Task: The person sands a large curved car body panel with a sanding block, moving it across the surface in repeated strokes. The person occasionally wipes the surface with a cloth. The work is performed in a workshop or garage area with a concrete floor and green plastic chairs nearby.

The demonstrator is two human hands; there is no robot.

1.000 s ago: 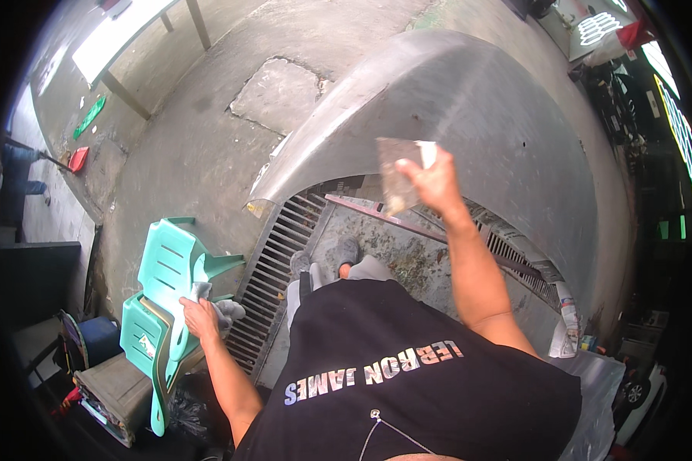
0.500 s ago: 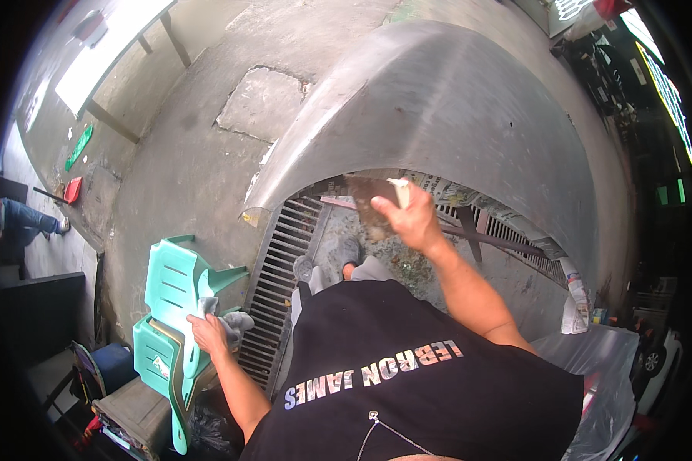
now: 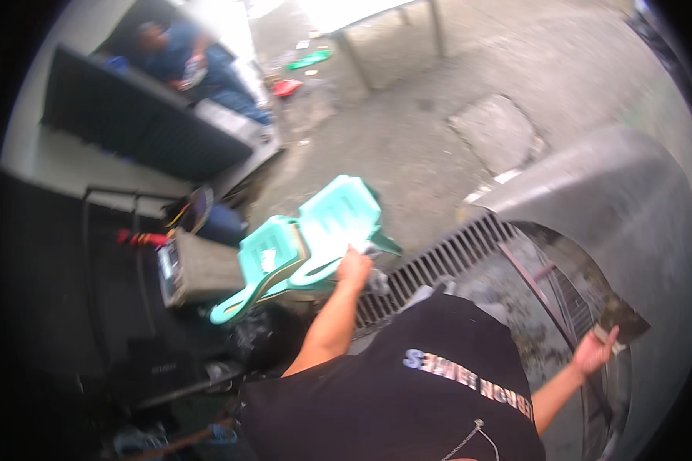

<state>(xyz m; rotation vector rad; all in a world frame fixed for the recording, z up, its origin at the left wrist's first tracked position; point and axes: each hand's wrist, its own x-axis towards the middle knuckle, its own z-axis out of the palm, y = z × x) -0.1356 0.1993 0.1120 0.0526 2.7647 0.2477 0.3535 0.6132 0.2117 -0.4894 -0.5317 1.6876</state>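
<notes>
Between the thumb and fingers of the right hand (image 3: 592, 353) is a thin brown sheet (image 3: 627, 321), held close to the curved grey panel (image 3: 644, 180). The left hand (image 3: 354, 266) is closed around a grey cloth (image 3: 378, 283), beside green plastic stools (image 3: 340, 209); whether it touches them is unclear. Between the hands, a slotted floor grate (image 3: 440, 257) runs forward. Well beyond the left hand, a person in blue (image 3: 178, 58) shows blurred.
</notes>
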